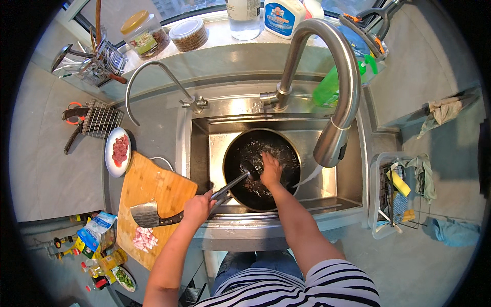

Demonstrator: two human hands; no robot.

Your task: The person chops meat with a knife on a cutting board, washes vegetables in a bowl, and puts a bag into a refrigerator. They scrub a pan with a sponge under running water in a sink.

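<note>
A round dark pan (285,192) sits in the steel sink, with rippling water in it. My left hand (197,209) grips a metal handle (232,184) at the pan's lower-left side. That handle reaches over the rim to a dark head (249,169) inside the pan; whether the pan's own handle is also in my grip is unclear. My right hand (271,170) is inside the pan in the water, fingers slightly apart, with nothing visible in it. From the pull-down faucet (332,147) a stream of water (308,177) runs into the pan's right side.
Left of the sink, a wooden cutting board (161,184) bears a cleaver (145,215) and cut pale meat (145,239). A plate (111,153) of red meat stands behind it. A thin curved tap (132,84) rises nearby. At right is a plastic bin (374,192) with sponges.
</note>
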